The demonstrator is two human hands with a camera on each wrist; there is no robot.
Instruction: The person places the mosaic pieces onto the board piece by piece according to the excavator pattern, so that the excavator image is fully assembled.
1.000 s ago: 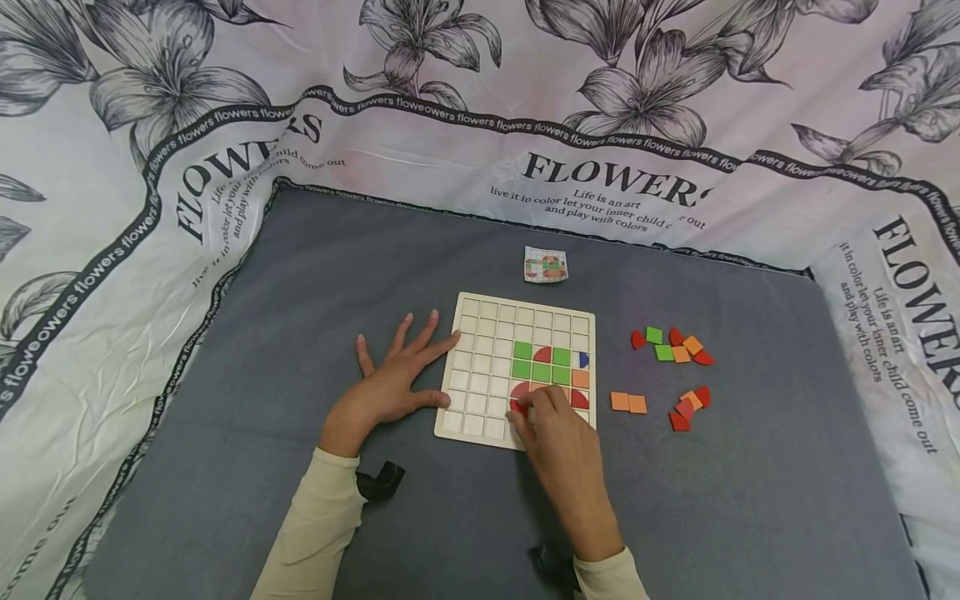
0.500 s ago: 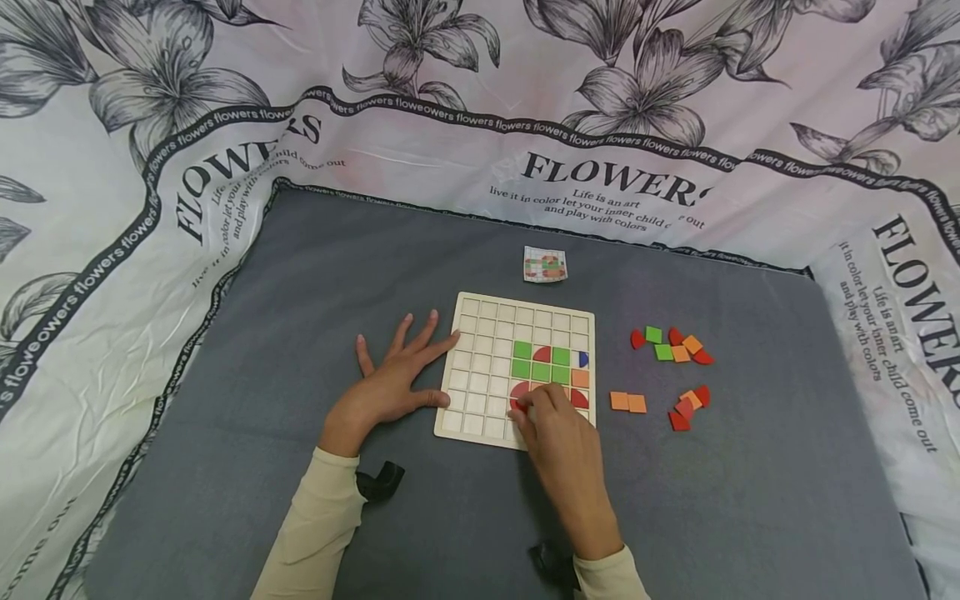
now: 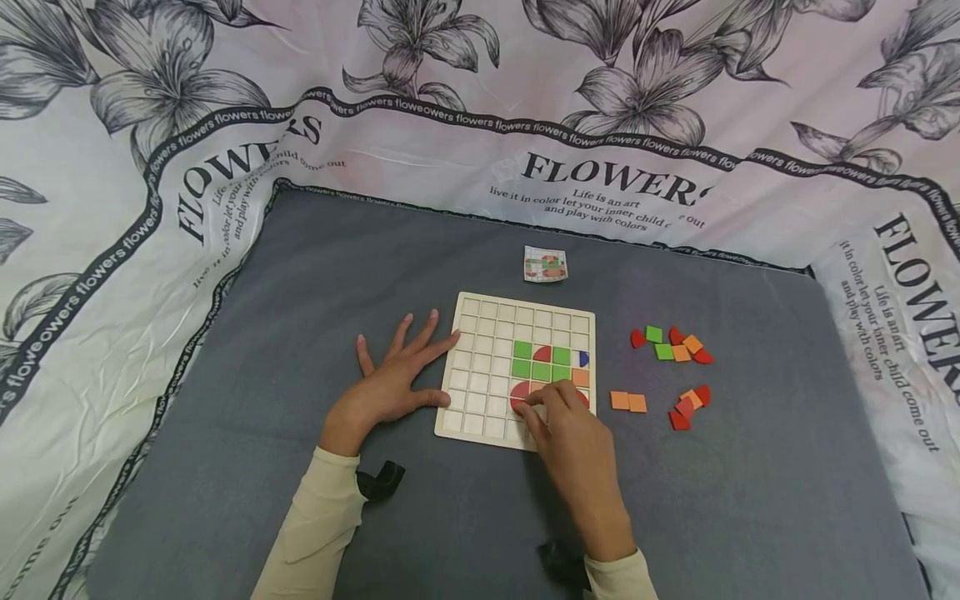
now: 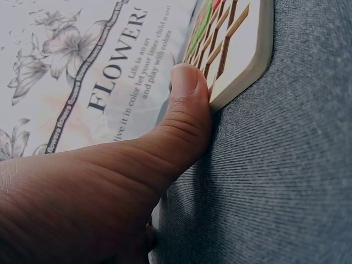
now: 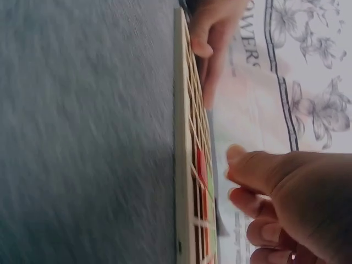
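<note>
In the head view a pale wooden grid board (image 3: 477, 382) lies on the grey cloth, with green, red, orange and blue pieces set in its right half. My left hand (image 3: 390, 385) is spread at the board's left side, thumb and a fingertip touching its edge; the left wrist view has the thumb (image 4: 184, 104) against the rim. My right hand (image 3: 581, 454) hovers over the lower right of the board, fingers loosely bent beside a rounded red piece (image 3: 519, 392). Nothing shows between thumb and fingers (image 5: 258, 170) in the right wrist view. This hand hides some cells.
Right of the board lie two orange squares (image 3: 628, 403), a cluster of green, red and orange pieces (image 3: 672, 346), and a smaller red and orange cluster (image 3: 688, 407). Beyond the board is a small pattern card (image 3: 545, 265). A flower-printed cloth (image 3: 600, 183) borders the grey surface.
My right hand has shifted slightly right, away from the red piece, uncovering more of it. The left hand and the board stay where they were.
</note>
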